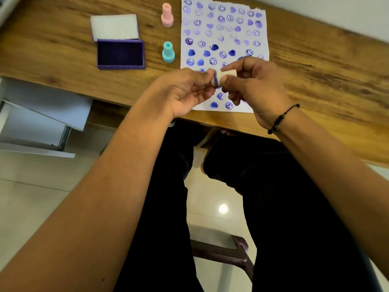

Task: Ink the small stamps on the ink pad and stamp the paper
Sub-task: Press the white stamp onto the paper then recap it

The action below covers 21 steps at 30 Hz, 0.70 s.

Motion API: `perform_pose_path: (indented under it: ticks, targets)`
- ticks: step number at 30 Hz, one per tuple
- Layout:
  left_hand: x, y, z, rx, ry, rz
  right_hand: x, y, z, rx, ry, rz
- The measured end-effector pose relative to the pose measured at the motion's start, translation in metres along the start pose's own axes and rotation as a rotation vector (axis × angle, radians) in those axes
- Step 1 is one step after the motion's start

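A small white stamp (pixel 223 75) with a purple-inked face is pinched between both hands above the near part of the paper. My right hand (pixel 252 89) grips its white body; my left hand (pixel 187 91) has fingertips on its inked end. The white paper (pixel 248 66) carries several blue and purple smiley and heart prints. To its left stand a teal stamp (pixel 168 52) and, farther back, a pink stamp (pixel 167 15), both upright. The open purple ink pad (pixel 121 54) lies left of them, its white lid (pixel 114 26) flipped back behind it.
The wooden table (pixel 315 66) runs diagonally, its front edge just under my wrists. A white drawer unit (pixel 42 114) sits at the left below the table. My dark-trousered legs and a brown chair frame (pixel 227 249) are below.
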<state>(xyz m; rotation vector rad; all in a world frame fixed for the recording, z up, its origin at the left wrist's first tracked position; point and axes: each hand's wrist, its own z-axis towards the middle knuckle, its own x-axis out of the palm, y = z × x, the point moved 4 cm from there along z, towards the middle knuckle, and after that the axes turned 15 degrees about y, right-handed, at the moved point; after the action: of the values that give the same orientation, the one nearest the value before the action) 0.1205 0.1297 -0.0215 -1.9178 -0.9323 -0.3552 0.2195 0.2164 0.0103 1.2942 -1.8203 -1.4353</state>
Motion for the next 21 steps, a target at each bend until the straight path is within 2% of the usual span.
perform_pose_path:
  ticks: [8, 14, 16, 19, 21]
  targets:
    - [-0.009, -0.01, -0.009, 0.034, -0.058, 0.076, 0.013, 0.01, 0.012, -0.03, 0.032, -0.101]
    - [-0.025, -0.017, -0.026, 0.037, -0.091, 0.02, 0.037, 0.029, 0.028, -0.123, 0.109, -0.274]
    - [-0.036, -0.022, -0.03, 0.031, -0.224, 0.127, 0.05, 0.03, 0.04, -0.146, 0.144, -0.426]
    - [-0.059, -0.035, -0.036, 0.003, -0.624, 0.34, 0.075, 0.02, 0.067, -0.193, 0.172, -0.834]
    - [-0.068, -0.041, -0.038, 0.058, -0.701, 0.317, 0.088, 0.012, 0.081, -0.21, 0.181, -1.074]
